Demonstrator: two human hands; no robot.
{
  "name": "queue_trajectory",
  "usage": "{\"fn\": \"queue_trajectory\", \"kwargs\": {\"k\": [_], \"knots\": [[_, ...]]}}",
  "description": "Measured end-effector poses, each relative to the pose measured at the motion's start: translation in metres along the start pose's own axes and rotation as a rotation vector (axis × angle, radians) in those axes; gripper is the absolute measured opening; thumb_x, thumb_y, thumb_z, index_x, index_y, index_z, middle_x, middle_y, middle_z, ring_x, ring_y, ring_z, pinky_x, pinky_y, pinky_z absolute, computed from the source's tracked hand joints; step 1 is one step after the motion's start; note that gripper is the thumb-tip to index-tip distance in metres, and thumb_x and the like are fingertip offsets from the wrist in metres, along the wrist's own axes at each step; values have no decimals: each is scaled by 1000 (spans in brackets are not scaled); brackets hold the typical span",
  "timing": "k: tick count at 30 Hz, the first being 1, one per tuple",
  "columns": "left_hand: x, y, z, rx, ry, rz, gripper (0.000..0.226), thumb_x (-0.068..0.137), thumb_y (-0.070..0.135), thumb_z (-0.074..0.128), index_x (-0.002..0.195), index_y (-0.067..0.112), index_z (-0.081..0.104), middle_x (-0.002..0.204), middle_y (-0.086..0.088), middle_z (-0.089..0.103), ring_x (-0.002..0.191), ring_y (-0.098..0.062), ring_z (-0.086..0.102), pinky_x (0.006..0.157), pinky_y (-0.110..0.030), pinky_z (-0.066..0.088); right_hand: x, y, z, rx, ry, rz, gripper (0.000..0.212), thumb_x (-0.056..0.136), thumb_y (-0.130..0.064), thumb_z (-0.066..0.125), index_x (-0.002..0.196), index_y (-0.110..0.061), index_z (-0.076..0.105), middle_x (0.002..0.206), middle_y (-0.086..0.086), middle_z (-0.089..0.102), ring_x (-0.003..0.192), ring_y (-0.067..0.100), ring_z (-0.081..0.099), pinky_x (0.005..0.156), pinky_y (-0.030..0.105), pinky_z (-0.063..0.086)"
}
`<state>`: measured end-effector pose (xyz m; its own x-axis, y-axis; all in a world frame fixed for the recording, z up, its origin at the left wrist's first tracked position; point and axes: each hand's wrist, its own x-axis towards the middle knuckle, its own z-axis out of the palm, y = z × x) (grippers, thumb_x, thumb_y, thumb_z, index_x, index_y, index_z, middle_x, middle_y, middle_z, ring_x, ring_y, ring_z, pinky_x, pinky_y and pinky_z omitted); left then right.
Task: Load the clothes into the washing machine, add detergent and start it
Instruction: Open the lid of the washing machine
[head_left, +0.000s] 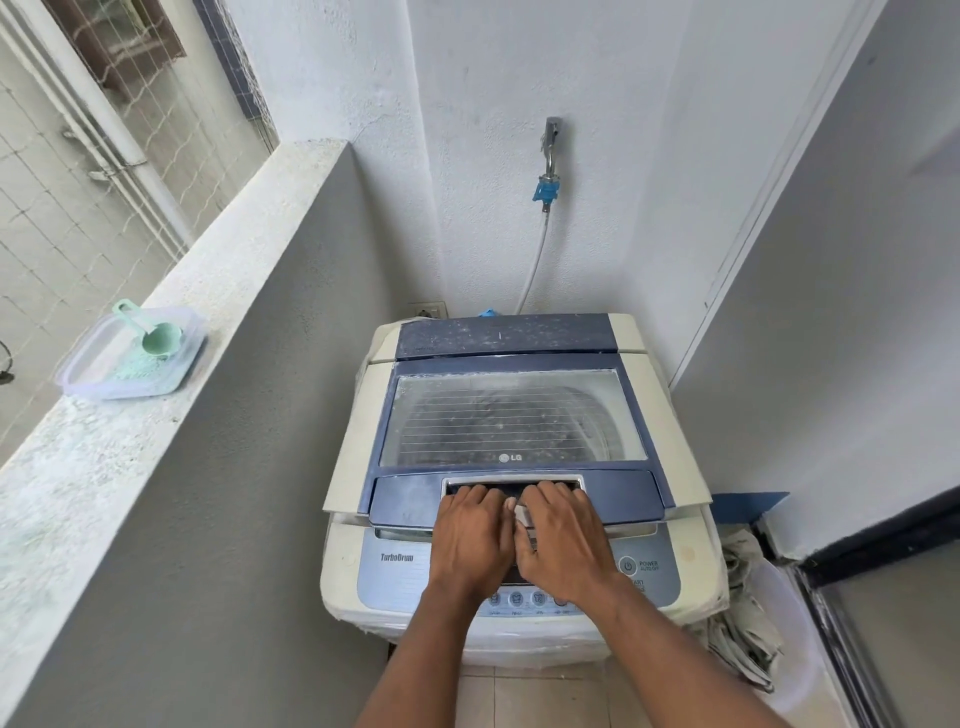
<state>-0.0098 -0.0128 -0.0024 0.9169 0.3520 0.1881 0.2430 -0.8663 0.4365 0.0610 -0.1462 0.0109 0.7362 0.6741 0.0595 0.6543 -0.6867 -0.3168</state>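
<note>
A white and blue top-loading washing machine stands in the corner, its lid down with a dusty glass window. Both hands lie side by side on the lid's front edge. My left hand and my right hand have their fingertips tucked into the lid's recessed handle, fingers curled over its lip. Below my wrists runs the control panel, partly hidden, with the power button showing at the right. A clear plastic tub of green detergent powder with a green scoop sits on the ledge at left.
A grey wall with a pale stone ledge runs along the left. A tap with a blue connector and hose hangs on the back wall. Crumpled grey cloth lies on the floor to the machine's right, beside a dark door frame.
</note>
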Motion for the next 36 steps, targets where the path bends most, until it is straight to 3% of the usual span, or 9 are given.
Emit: {"fn": "queue_trajectory", "kwargs": {"k": [4, 9, 12, 15, 25, 36], "knots": [[6, 5, -15, -28, 5, 16, 29, 102, 29, 45, 75, 22, 53, 75, 6, 58, 76, -20, 51, 72, -39, 42, 5, -2, -20, 43, 7, -22, 21, 86, -44, 44, 90, -24, 52, 88, -7, 55, 82, 16, 54, 81, 34, 46], [22, 10, -46, -52, 7, 102, 26, 99, 41, 47, 97, 24, 67, 91, 7, 68, 90, -19, 60, 83, -39, 43, 16, 0, -55, 7, -20, -127, 31, 75, -46, 61, 95, -26, 49, 90, -8, 52, 81, 14, 50, 79, 32, 48], [36, 11, -68, -23, -7, 178, 31, 91, 51, 58, 108, 27, 68, 96, 8, 67, 93, -18, 60, 85, -38, 45, 30, 1, -76, -23, 4, -168, 34, 78, -37, 75, 98, -26, 51, 93, -8, 54, 82, 15, 52, 81, 34, 51], [56, 14, -91, 49, -31, 228, 39, 79, 46, 70, 113, 25, 68, 99, 6, 68, 97, -21, 61, 85, -36, 46, 45, -3, -100, -53, 37, -179, 37, 79, -31, 83, 105, -24, 56, 100, -6, 59, 87, 18, 57, 83, 33, 51], [135, 30, -150, 107, 63, 276, 51, 79, 41, 78, 126, 24, 68, 114, 2, 70, 110, -26, 61, 92, -40, 44, 107, -8, -164, -110, 212, -199, 53, 78, -36, 83, 126, -23, 64, 112, -1, 64, 104, 24, 62, 90, 41, 51], [209, 30, -169, 92, 222, 298, 50, 82, 39, 79, 127, 22, 64, 119, 4, 70, 109, -24, 65, 93, -41, 47, 176, 3, -187, -92, 403, -209, 58, 79, -34, 82, 131, -21, 60, 115, -1, 57, 104, 22, 55, 96, 36, 48]]}}
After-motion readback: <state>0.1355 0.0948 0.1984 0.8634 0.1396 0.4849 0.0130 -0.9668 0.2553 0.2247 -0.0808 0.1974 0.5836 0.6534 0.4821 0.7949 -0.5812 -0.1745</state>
